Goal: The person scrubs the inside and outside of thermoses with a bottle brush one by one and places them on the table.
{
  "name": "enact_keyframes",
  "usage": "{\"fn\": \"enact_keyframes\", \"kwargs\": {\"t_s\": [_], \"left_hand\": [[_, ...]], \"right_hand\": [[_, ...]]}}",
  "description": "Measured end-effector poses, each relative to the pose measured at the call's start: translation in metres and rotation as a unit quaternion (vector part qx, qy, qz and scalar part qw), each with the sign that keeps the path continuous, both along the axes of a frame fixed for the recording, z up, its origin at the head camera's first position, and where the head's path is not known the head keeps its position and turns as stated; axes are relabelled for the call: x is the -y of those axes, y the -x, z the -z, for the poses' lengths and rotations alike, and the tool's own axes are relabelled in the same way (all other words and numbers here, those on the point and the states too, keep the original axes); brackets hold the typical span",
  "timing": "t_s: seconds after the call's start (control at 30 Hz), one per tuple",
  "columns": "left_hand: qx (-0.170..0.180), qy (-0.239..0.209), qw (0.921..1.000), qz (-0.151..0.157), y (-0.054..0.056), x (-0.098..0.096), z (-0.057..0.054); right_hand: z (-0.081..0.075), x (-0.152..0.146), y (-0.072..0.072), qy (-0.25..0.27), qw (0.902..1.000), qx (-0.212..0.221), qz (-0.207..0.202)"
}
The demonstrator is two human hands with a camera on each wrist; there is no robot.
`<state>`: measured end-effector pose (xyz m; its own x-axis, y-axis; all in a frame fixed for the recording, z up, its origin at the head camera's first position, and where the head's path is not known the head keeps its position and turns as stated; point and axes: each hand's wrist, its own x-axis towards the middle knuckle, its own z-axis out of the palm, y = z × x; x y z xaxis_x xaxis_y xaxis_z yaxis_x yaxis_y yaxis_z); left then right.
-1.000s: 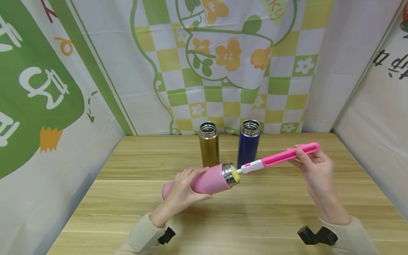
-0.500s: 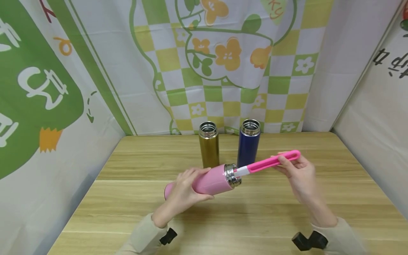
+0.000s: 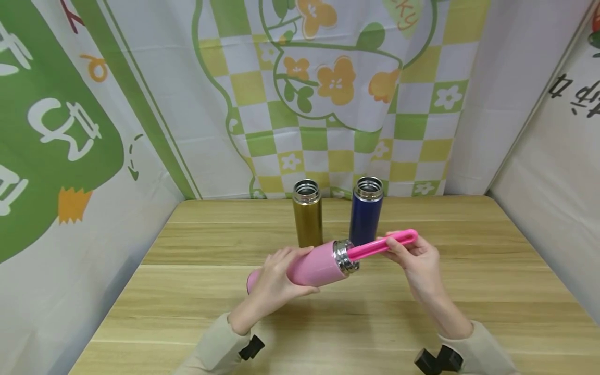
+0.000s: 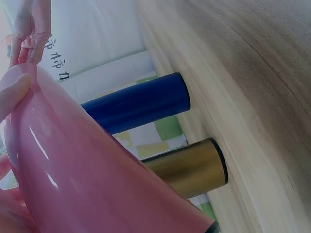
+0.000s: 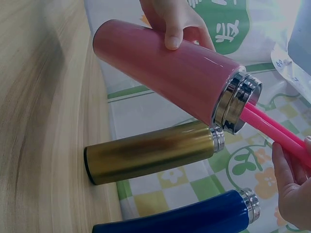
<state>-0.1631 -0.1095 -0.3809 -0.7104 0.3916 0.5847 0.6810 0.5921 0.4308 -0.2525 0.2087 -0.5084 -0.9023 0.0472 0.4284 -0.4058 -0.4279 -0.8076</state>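
Observation:
My left hand (image 3: 278,278) grips a pink thermos flask (image 3: 317,264) round its body. The flask is tilted, its steel mouth pointing right and up. With thumb and fingers my right hand (image 3: 417,260) holds the bright pink handle of a bottle brush (image 3: 375,248). The brush's head and white neck are hidden inside the flask, and only the handle sticks out of the mouth. In the right wrist view the brush handle (image 5: 272,127) enters the steel opening, with my right hand (image 5: 295,194) around its outer part.
Behind the pink flask stand a gold thermos flask (image 3: 308,219) and a blue thermos flask (image 3: 366,211), both lidless and upright. They rest on a wooden table (image 3: 211,234). A patterned cloth (image 3: 328,156) hangs along the table's back edge.
My right hand has moved left, pushing the brush deeper into the pink flask until its yellow head and white neck vanished inside. The left hand and flask have shifted slightly right.

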Motion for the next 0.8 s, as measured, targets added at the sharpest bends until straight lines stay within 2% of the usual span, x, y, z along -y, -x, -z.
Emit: {"fn": "enact_keyframes", "kwargs": {"t_s": [0.37,0.67,0.73,0.8], "left_hand": [[-0.011,-0.005,0.9999,0.005,-0.001,0.001,0.0],[-0.008,-0.006,0.9999,0.005,-0.003,0.002,-0.001],[-0.007,-0.006,0.9999,0.005,-0.003,0.003,-0.002],[-0.006,-0.006,1.0,0.003,-0.003,0.003,-0.001]], "right_hand": [[-0.003,-0.005,0.006,0.024,0.9996,0.01,0.01],[-0.005,-0.034,0.017,0.054,0.9982,0.008,0.024],[-0.013,-0.038,0.015,0.052,0.9984,0.0,0.021],[-0.031,-0.036,0.006,0.05,0.9985,-0.013,0.015]]}}
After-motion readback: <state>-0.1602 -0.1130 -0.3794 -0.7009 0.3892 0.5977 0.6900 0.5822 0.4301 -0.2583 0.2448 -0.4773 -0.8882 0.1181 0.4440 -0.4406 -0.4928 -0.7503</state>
